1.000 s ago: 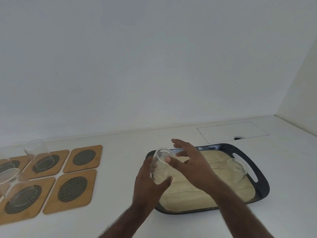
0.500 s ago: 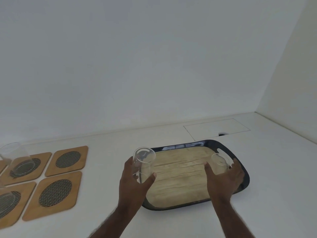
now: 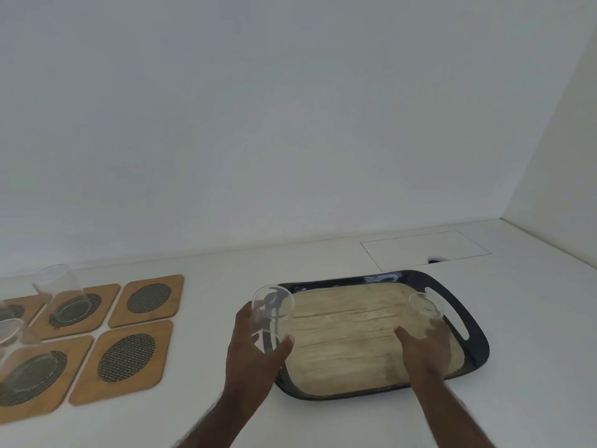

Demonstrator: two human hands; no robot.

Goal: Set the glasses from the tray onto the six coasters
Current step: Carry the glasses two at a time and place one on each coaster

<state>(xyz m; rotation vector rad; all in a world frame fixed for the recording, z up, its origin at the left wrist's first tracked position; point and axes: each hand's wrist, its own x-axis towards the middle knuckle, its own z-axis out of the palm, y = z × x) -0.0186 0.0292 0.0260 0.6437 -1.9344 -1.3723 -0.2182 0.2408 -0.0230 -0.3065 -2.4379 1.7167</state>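
My left hand (image 3: 251, 354) grips a clear glass (image 3: 272, 313) held just off the left edge of the dark tray (image 3: 477, 331), which has a wood-look floor. My right hand (image 3: 423, 347) is wrapped around a second clear glass (image 3: 425, 310) at the tray's right end. To the left lie wooden coasters with mesh centres. The two nearest the tray, a far one (image 3: 149, 299) and a near one (image 3: 126, 357), are bare. A glass (image 3: 61, 295) stands on the far middle coaster, and other glasses (image 3: 13, 337) stand on coasters at the left edge, partly cut off.
A white counter (image 3: 323, 421) runs to a white wall behind and on the right. A flush rectangular hatch (image 3: 426, 248) with a small dark hole lies behind the tray.
My right hand let go of the glass in my left hand, reached to the tray's right end and closed on the second glass. My left hand lifted its glass leftward off the tray.
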